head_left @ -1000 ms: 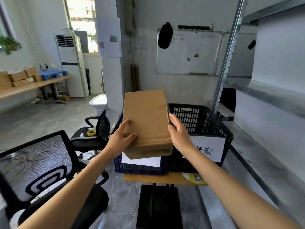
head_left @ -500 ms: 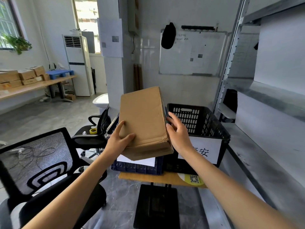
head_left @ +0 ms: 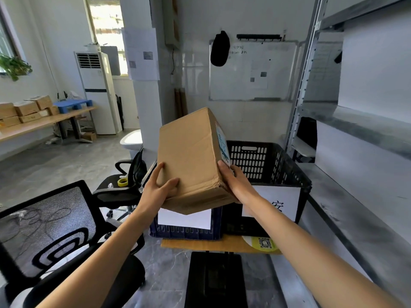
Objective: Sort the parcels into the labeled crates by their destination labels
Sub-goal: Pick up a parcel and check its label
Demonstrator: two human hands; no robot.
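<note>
While both hands hold it, the parcel (head_left: 191, 161), a plain brown cardboard box, hangs tilted in the air at the centre of the frame, its far end raised. The left hand (head_left: 160, 187) grips the near left corner: the thumb lies on the broad upper face and the fingers curl under the box. The right hand (head_left: 233, 181) clasps the near right corner, its thumb at the edge and its fingers against the right face, mostly out of sight. On that right face is a pale sticker (head_left: 222, 143) with blue writing, too slanted to read.

Behind and below the parcel two crates stand side by side on a small wooden tabletop (head_left: 218, 243). The blue crate (head_left: 184, 230), lower centre, is largely hidden by the parcel; only a blank part of its white label (head_left: 184, 218) shows. The black crate (head_left: 278, 165), to the right, carries a white label (head_left: 280, 203) partly covered by the right forearm.

A black mesh office chair (head_left: 51, 230) fills the lower left of the frame. A second chair beyond it bears a yellow tape roll (head_left: 122, 181). A whiteboard (head_left: 251, 70) hangs on the wall at upper centre, and a metal shelf (head_left: 355, 130) runs down the right edge.
</note>
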